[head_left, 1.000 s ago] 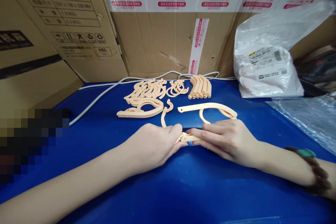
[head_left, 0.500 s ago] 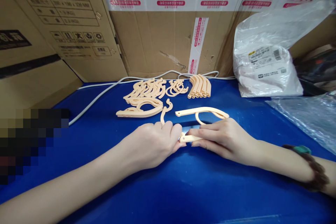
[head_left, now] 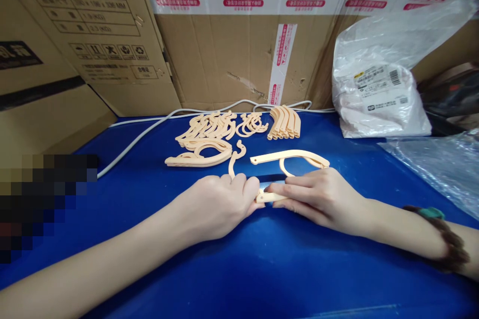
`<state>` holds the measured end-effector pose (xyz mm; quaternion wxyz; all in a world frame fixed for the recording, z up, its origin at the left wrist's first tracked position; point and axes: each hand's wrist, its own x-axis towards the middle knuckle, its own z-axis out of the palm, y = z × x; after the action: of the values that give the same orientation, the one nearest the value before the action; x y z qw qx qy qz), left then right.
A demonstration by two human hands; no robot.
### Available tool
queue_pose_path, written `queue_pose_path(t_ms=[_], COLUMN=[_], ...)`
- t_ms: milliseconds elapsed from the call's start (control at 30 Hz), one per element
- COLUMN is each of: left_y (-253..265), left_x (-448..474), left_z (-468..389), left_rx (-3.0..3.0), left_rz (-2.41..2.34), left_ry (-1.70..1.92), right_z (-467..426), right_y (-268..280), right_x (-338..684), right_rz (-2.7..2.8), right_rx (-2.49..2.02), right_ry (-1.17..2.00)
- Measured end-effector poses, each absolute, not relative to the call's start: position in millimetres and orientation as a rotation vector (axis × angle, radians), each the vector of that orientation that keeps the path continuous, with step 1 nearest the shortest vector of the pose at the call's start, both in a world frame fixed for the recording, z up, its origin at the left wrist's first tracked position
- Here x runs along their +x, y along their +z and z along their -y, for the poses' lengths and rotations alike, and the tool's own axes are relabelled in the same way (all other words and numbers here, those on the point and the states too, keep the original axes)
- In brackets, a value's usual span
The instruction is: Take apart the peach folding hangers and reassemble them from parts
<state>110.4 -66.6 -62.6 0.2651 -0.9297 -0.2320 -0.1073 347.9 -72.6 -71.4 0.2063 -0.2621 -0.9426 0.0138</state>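
Closed in a fist, my left hand (head_left: 224, 207) grips a cream plastic hanger hook (head_left: 236, 157), whose curved end sticks up above the knuckles. My right hand (head_left: 318, 197) pinches a cream hanger arm (head_left: 275, 198) between thumb and fingers, its holed end pointing left. That end meets the left fingertips, where the joint between the pieces is hidden. Just beyond the right hand lies another curved hanger arm (head_left: 286, 156) with a thin curved piece (head_left: 284, 168) under it, partly covered by the fingers.
Behind the hands on the blue table (head_left: 239, 279) lie folded hanger pieces (head_left: 198, 161), a pile of parts (head_left: 209, 127), loose hooks (head_left: 250, 125) and stacked arms (head_left: 285, 122). A white cable (head_left: 138, 144) runs past cardboard boxes (head_left: 224, 60). A white plastic bag (head_left: 377, 94) stands right.
Both hands stay almost still with the hook and arm held together. The view has shifted very slightly.
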Motion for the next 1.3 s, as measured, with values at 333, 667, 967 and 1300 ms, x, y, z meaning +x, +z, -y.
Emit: queue_pose_path(t_ms=[333, 667, 967, 1300], left_y=[-64.3, -64.7, -65.2, -63.2], left_x=[109.7, 109.9, 109.7, 111.4], left_z=[63.4, 64.2, 65.6, 70.8], left_rx=[-2.616, -2.618, -2.526, -2.406], left_rz=[0.642, 0.639, 0.597, 0.565], left_ry=[-0.299, -0.321, -0.334, -0.304], right_z=[72.2, 71.4, 71.8, 70.3], right_y=[-69.5, -69.3, -67.3, -66.0], right_x=[346.6, 346.7, 345.8, 348.4], right_rz=[2.625, 2.640, 2.621, 2.652], right_rx=[-0.738, -0.743, -0.744, -0.819], right_ry=[0.009, 0.015, 0.180, 0.397])
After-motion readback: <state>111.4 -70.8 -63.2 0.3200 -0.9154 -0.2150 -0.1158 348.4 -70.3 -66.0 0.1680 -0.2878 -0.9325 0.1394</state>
